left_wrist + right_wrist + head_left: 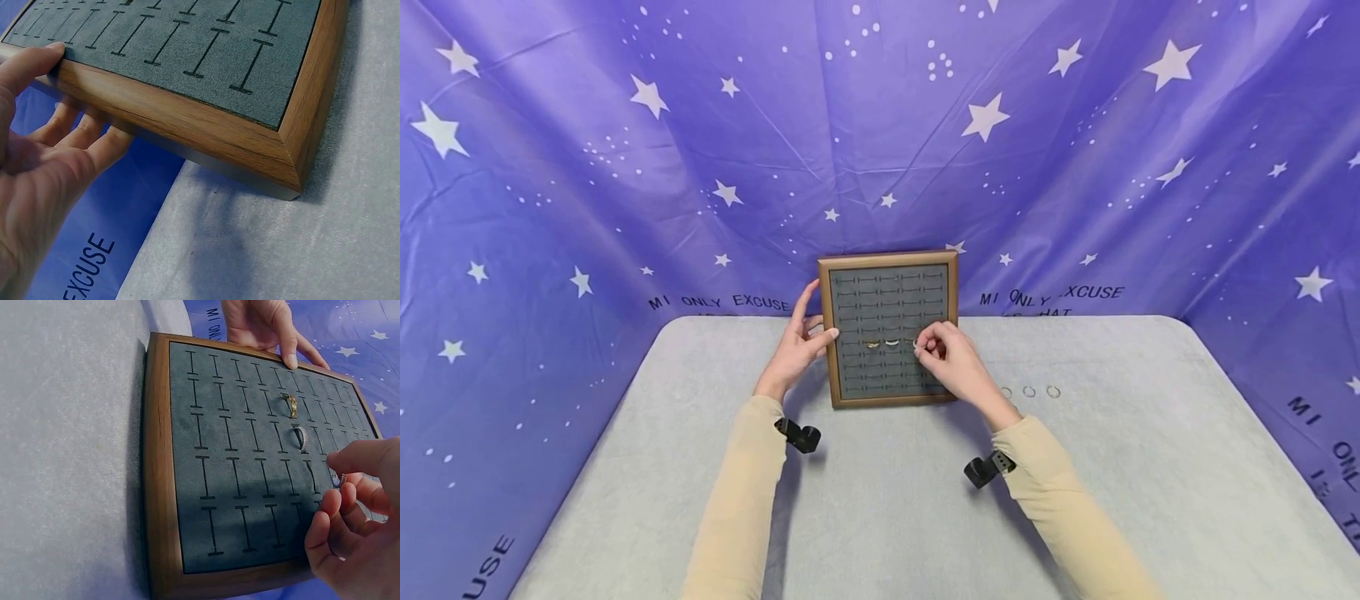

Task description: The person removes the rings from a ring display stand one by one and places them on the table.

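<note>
A wood-framed ring display tray [887, 257] with a dark slotted pad leans upright against the backdrop. My left hand [792, 354] grips its left edge, thumb [55, 51] on the front and fingers behind. At the pad's lower middle, my right hand [957, 360] pinches a small sparkly ring [343, 479] between thumb and index finger. The ring is close to the pad; the fingers partly hide it. In the right wrist view, a gold ring [292, 406] and a silver ring with stones [302, 439] sit in slots in neighbouring rows.
Several loose rings [1048, 392] lie in a row on the grey table [880, 500], right of the tray and partly hidden by my right wrist. A purple star-printed cloth [880, 150] hangs close behind the tray and along both sides.
</note>
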{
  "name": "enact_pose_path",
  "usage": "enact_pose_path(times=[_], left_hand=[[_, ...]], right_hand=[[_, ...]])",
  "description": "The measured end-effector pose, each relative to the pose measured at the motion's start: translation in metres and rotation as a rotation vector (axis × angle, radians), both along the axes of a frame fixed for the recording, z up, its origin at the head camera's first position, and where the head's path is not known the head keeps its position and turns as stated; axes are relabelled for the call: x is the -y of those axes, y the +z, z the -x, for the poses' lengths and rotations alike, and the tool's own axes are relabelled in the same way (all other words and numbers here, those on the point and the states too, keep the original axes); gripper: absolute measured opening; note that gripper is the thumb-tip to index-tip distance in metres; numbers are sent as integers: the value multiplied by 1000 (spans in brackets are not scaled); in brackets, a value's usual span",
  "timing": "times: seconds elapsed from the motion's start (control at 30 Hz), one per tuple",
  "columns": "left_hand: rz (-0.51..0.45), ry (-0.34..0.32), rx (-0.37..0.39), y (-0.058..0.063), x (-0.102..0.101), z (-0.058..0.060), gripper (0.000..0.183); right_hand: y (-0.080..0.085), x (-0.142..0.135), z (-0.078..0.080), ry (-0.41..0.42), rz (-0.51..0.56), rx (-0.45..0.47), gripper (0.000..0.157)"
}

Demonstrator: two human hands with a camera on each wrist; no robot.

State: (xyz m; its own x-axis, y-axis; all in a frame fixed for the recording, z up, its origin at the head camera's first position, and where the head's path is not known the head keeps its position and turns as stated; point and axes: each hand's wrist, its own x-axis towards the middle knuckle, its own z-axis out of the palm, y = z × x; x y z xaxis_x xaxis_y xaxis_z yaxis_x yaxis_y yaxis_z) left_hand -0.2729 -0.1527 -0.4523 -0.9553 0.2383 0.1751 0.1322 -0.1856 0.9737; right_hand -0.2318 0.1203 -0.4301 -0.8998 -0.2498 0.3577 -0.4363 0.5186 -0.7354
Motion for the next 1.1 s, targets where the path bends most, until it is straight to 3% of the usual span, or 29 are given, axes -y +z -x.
enact_pose_path(times=[0.17,1.1], left_hand=[[-10,-6,0,-1,0,1,86],[-29,-9,24,-1,0,1,87]], right_hand=[[-2,-6,-5,22,28,-16,6],[-21,-36,-20,-97,146,86,7]])
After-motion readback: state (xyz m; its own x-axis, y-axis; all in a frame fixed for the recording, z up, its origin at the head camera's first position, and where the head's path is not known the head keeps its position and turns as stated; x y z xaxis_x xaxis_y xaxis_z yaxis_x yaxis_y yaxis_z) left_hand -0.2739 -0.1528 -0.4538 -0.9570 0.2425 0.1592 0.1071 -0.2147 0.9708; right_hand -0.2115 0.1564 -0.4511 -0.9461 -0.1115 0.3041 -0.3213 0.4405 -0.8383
